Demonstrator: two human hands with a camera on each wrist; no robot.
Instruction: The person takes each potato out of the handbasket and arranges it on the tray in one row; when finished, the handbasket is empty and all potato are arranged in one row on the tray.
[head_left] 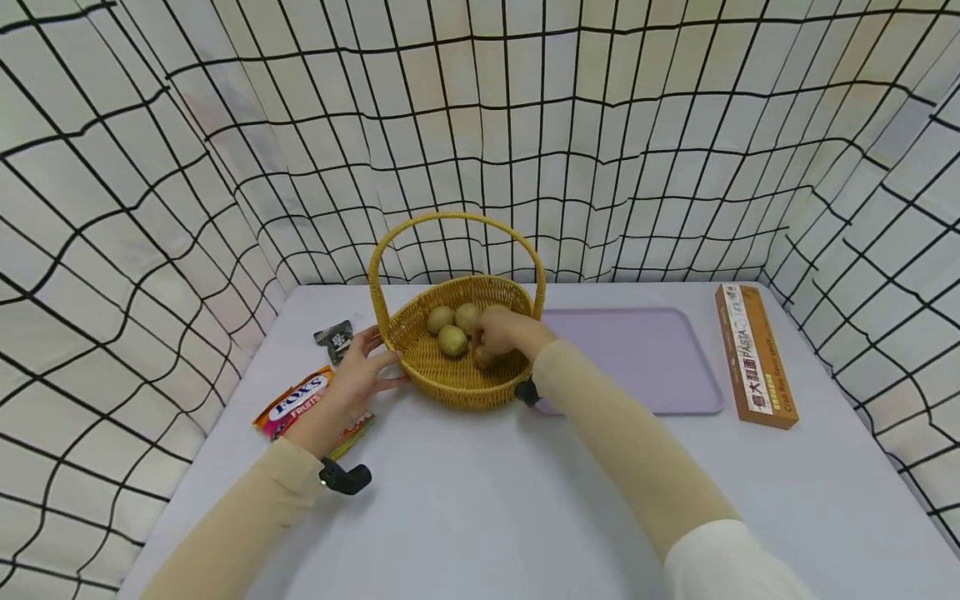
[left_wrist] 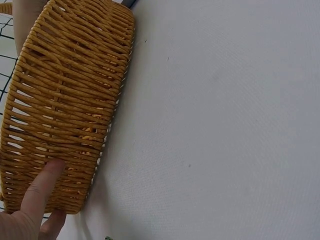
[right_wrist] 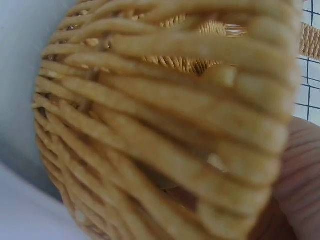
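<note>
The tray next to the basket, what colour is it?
The tray is pale lilac, plain with no pattern; the head view shows it best.

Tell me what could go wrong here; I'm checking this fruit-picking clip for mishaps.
The right hand reaches among round kiwis in the basket; neighbours may roll or get bruised. The arm passes under the basket's handle, so lifting could snag it. Only the left hand braces the basket's side, so it might slide or tip.

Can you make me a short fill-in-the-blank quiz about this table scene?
1. The right hand reaches into the wicker ____.
2. The left hand rests against the basket on its ____ wall.
3. The lilac tray lies between the basket and the ____ box.

Missing words: basket; outer; pasta
</note>
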